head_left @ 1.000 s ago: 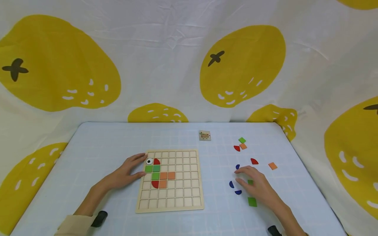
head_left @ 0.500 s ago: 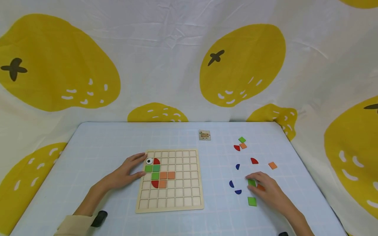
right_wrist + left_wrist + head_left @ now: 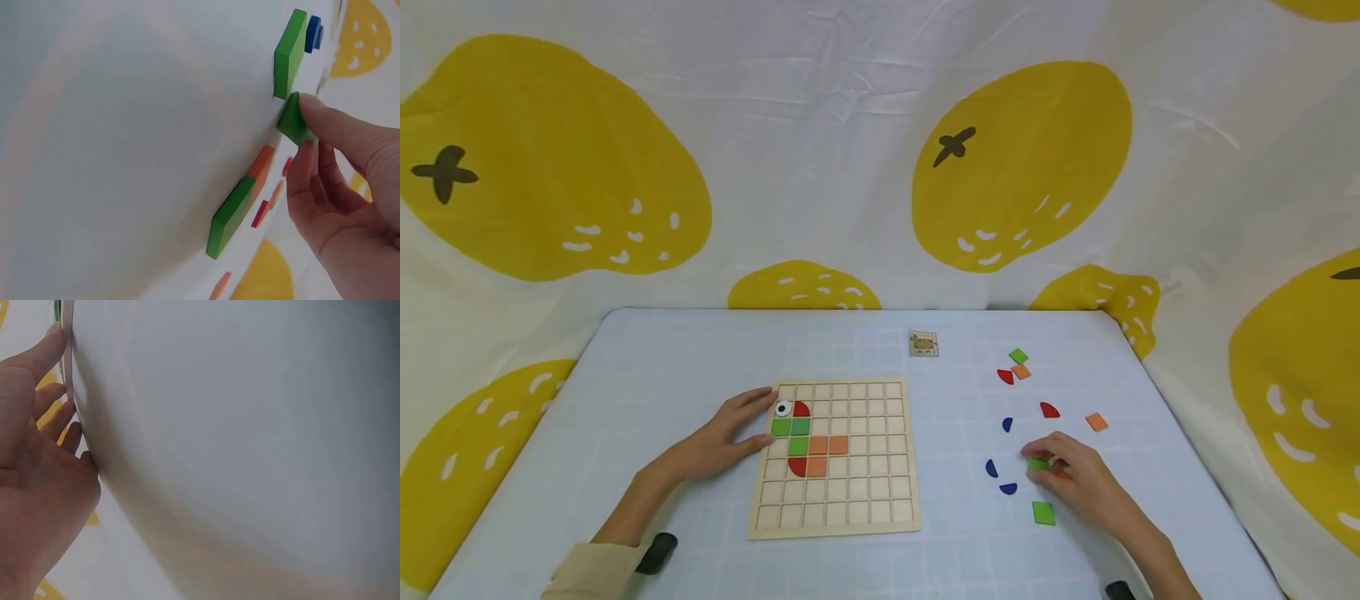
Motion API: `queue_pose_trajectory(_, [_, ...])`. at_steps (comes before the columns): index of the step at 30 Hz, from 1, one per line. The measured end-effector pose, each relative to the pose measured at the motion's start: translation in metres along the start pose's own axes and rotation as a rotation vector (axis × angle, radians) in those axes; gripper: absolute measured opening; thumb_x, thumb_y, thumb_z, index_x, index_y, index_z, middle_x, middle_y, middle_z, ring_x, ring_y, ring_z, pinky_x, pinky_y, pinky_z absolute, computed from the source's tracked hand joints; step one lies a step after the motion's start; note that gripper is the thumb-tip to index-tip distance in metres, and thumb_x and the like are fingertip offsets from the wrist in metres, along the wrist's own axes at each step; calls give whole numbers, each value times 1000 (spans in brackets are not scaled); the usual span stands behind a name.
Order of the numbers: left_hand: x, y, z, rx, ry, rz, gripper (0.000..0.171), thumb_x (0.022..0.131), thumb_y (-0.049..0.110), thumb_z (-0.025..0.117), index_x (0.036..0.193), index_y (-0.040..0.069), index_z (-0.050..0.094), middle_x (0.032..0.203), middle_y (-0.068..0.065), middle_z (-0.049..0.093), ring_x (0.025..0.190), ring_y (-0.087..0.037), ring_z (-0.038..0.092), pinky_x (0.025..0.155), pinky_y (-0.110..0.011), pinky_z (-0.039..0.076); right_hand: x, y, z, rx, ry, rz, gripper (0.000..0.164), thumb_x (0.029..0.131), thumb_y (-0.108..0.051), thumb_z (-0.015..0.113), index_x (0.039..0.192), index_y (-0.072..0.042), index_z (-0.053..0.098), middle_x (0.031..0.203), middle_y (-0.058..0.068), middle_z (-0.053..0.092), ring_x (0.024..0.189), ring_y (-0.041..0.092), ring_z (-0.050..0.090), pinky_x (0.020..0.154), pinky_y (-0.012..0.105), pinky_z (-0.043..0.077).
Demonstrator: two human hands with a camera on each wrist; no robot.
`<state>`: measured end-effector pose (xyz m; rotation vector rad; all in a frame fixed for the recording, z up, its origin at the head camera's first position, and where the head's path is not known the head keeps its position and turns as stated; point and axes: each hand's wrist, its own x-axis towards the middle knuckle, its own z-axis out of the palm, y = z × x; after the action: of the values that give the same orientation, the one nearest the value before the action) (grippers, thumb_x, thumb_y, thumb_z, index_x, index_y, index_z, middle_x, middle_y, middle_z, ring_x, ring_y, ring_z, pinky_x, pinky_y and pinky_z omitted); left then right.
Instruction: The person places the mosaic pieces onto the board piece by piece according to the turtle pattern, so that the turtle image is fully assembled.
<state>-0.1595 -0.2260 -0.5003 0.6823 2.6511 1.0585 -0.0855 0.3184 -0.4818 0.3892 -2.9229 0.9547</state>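
In the head view, my left hand (image 3: 718,437) touches the left edge of a wooden grid board (image 3: 868,508), thumb and fingers extended. On the board are a round eye piece (image 3: 782,408), red quarter circles (image 3: 801,409), green squares and orange squares (image 3: 838,445). My right hand (image 3: 1078,483) is among loose pieces at the right. Its thumb and fingertips pinch a green square tile (image 3: 294,119), tilted in the right wrist view. Another green square (image 3: 1043,512) lies just nearer the camera. An orange piece (image 3: 261,164) is partly covered by a green square (image 3: 230,219) in the right wrist view.
Several blue half circles (image 3: 1008,489) lie left of my right hand. Farther back are red quarter circles (image 3: 1049,410), an orange square (image 3: 1097,422) and a green square (image 3: 1018,356). A small picture card (image 3: 923,343) lies behind the board. A patterned curtain hangs beyond the table.
My right hand has moved right from beside the blue half circles and now pinches a green square. My left hand stays at the board's edge.
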Motion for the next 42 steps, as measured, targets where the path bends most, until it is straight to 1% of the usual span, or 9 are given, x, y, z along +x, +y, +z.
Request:
queue_pose_trajectory(9, [0, -2, 1, 8, -2, 4, 72, 100, 32, 69, 159, 4, 37, 163, -23, 26, 148, -48, 22, 114, -71, 26, 16, -12, 3, 38, -21, -34, 24, 87, -2, 81, 106, -16, 75, 98, -10, 67, 87, 5, 64, 77, 20, 57])
queue_pose_trajectory(14, [1, -3, 0, 8, -4, 1, 73, 100, 33, 68, 159, 5, 36, 164, -22, 26, 149, -48, 21, 115, -70, 25, 27, -18, 11, 63, 32, -112, 25, 84, 3, 82, 103, -13, 75, 96, -8, 68, 87, 6, 66, 77, 21, 59])
queue_pose_trajectory(16, [1, -3, 0, 11, -2, -1, 73, 100, 33, 68, 159, 5, 36, 164, -22, 26, 149, -48, 21, 115, -70, 25, 32, -22, 14, 63, 50, -134, 24, 84, 2, 82, 103, -12, 76, 95, -8, 68, 85, 6, 65, 75, 22, 59])
queue_pose_trajectory(22, [2, -5, 0, 10, 2, -1, 73, 100, 33, 69, 159, 5, 37, 163, -21, 27, 149, -47, 21, 115, -70, 25, 47, -40, 22, 56, 43, -95, 19, 89, -8, 81, 106, -14, 78, 96, -12, 67, 81, 5, 58, 70, 22, 55])
queue_pose_trajectory(26, [2, -4, 0, 4, 7, 5, 73, 100, 32, 70, 158, 4, 38, 163, -22, 27, 149, -48, 22, 114, -70, 25, 55, -51, 28, 65, 51, -129, 19, 88, -7, 82, 106, -13, 78, 97, -10, 68, 81, 6, 58, 70, 23, 55])
queue_pose_trajectory(31, [2, -3, 1, -11, 1, 1, 73, 100, 33, 69, 159, 5, 37, 164, -22, 26, 149, -48, 21, 114, -70, 25, 64, -61, 38, 113, 41, -200, 22, 86, -3, 82, 106, -11, 77, 97, -7, 68, 84, 7, 61, 73, 23, 57])
queue_pose_trajectory(36, [2, -5, 1, -23, 1, 9, 72, 100, 32, 69, 159, 5, 37, 164, -21, 27, 150, -46, 21, 115, -69, 25, 72, -72, 49, 175, 44, -305, 22, 86, 2, 80, 105, -8, 75, 98, -2, 70, 84, 9, 64, 75, 24, 58])
queue_pose_trajectory(39, [2, -7, 1, -18, -3, 7, 72, 100, 33, 69, 159, 6, 37, 164, -20, 26, 150, -46, 21, 115, -69, 25, 77, -78, 54, 215, 18, -306, 22, 88, 1, 79, 106, -9, 74, 100, -3, 69, 86, 8, 65, 78, 24, 58])
queue_pose_trajectory(42, [1, -7, 1, -21, -9, -3, 73, 100, 34, 69, 160, 7, 37, 165, -20, 25, 150, -46, 20, 115, -69, 25, 81, -86, 59, 248, -19, -280, 21, 90, -1, 78, 107, -11, 74, 102, -4, 69, 89, 7, 66, 81, 24, 58])
